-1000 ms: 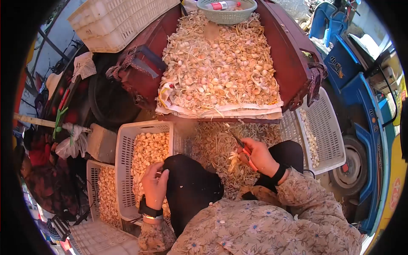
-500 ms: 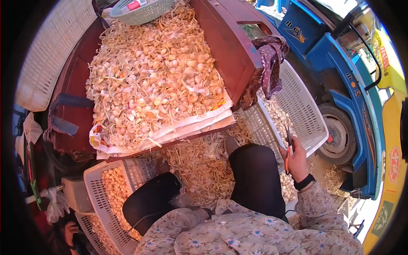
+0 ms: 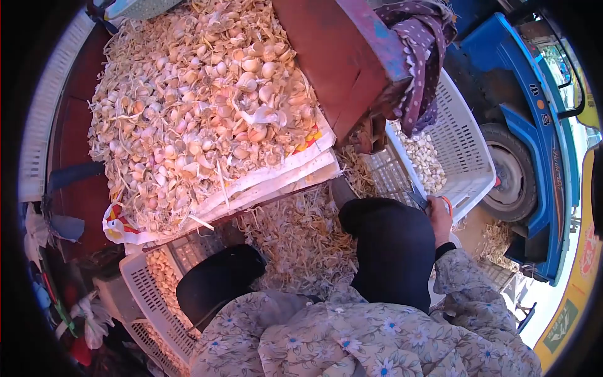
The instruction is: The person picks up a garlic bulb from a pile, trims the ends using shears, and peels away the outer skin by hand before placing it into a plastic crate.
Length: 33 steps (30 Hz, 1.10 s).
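Garlic heap (image 3: 195,107) looms larger than half a second ago | white crate (image 3: 470,151) nearer, beside right knee | right hand (image 3: 440,221) has sunk to crate rim, wrist bent, fingers closed round scissors (image 3: 422,200), blades now level, no longer upright | left hand out of view

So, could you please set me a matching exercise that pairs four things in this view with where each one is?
Things:
1 scissors
2 spotted cloth
3 garlic heap
4 trimmed stalks

Places:
a on the ground between the knees
b in the right hand
c draped on a corner of the red cart
d on the white sacks

Pairs: 1-b, 2-c, 3-d, 4-a.
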Each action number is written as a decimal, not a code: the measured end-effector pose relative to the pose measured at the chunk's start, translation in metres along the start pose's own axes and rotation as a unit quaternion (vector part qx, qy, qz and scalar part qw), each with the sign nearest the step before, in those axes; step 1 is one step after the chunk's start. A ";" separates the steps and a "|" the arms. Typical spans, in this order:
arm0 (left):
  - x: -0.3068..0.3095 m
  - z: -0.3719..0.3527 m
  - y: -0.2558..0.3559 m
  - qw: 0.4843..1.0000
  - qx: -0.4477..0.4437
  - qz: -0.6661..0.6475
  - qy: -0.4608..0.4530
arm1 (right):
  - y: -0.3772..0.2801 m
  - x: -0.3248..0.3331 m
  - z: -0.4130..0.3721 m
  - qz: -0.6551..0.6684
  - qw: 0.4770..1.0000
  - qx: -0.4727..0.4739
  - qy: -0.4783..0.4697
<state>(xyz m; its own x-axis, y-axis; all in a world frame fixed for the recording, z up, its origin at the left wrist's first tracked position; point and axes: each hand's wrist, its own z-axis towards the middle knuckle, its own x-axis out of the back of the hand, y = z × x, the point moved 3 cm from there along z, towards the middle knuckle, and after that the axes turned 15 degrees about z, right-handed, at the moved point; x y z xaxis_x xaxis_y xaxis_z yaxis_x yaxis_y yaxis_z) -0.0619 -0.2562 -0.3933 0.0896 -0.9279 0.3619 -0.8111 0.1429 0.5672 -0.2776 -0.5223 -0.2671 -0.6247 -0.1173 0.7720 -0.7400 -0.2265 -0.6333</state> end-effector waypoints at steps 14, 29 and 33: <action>0.264 -0.189 0.051 0.703 -0.009 -0.017 0.711 | -0.044 0.044 0.048 0.484 0.870 -0.064 0.072; 0.259 -0.299 -0.106 0.573 0.301 -0.139 0.750 | -0.346 -0.090 0.037 0.662 0.680 0.042 -0.312; 0.252 -0.312 -0.108 0.476 0.101 -0.358 0.797 | -0.340 -0.106 0.046 0.637 0.689 -0.009 -0.346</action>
<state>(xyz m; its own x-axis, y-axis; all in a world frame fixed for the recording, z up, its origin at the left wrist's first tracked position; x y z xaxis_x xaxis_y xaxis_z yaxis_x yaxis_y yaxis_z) 0.2282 -0.3982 -0.1324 0.5789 0.7489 0.3226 -0.2673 -0.1995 0.9427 0.0514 -0.4771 -0.1311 -0.5065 -0.6436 -0.5737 0.2913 0.4985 -0.8165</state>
